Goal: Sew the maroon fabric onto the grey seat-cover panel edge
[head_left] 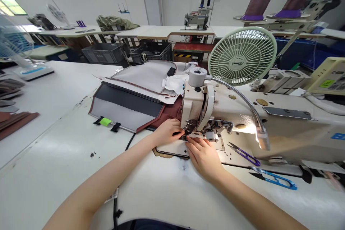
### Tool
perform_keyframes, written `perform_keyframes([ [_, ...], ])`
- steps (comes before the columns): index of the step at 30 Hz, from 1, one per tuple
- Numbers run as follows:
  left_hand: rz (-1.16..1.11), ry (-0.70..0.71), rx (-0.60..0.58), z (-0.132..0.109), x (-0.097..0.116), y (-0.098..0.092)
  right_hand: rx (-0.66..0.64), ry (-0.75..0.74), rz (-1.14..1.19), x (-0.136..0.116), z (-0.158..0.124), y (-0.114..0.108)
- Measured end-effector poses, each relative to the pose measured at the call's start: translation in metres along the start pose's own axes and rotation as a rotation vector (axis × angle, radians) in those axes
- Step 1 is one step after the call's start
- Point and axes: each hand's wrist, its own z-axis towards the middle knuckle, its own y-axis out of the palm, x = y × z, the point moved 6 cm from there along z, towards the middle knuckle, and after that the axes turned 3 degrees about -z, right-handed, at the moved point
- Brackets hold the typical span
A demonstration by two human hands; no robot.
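Observation:
A cream industrial sewing machine (pixel 269 122) stands on the white table (pixel 54 158). My left hand (pixel 167 132) rests at the left of the needle area (pixel 192 127), fingers curled on the fabric there. My right hand (pixel 204 156) lies flat on the machine bed in front of the presser foot, fingertips pressing the piece down. Maroon fabric (pixel 168 113) with grey and black panels (pixel 126 104) spreads left and behind the needle. What lies directly under the foot is hidden by my fingers.
Purple thread snips (pixel 244 153) and blue snips (pixel 277 179) lie on the bed right of my hand. A green fan (pixel 242 56) and gooseneck lamp (pixel 262 138) stand over the machine. Stacked brown pieces (pixel 13 120) sit far left; crates (pixel 104 53) and another machine (pixel 196 19) behind.

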Motion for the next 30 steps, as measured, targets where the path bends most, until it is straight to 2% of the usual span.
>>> perform_keyframes([
  [7, -0.049, -0.038, -0.047, -0.001, -0.003, 0.008, 0.015, -0.006, 0.019, 0.0, 0.0, -0.003],
  [10, -0.031, -0.064, -0.073, -0.002, 0.001, 0.003, 0.025, -0.015, 0.021, -0.001, 0.001, -0.005],
  [13, 0.093, -0.084, -0.113, -0.011, 0.005, -0.015, 0.033, -0.02, 0.026, -0.002, 0.002, -0.005],
  [17, 0.301, -0.303, -0.143, -0.039, -0.015, -0.045, 0.033, -0.037, 0.021, -0.004, 0.001, -0.004],
  [19, 0.345, -0.384, -0.156, -0.052, -0.026, -0.052, 0.041, -0.049, 0.01, -0.005, 0.001, -0.004],
  [24, 0.424, -0.409, -0.122, -0.065, -0.042, -0.062, 0.066, -0.087, -0.013, -0.009, -0.002, -0.003],
  [26, 0.456, -0.488, -0.09, -0.071, -0.05, -0.078, 0.073, -0.1, -0.017, -0.01, -0.004, -0.002],
  [28, 0.486, -0.588, -0.064, -0.084, -0.055, -0.102, 0.07, -0.113, -0.013, -0.011, -0.007, -0.001],
  [30, 0.505, -0.677, -0.052, -0.104, -0.05, -0.129, 0.06, -0.125, 0.0, -0.012, -0.01, 0.0],
])
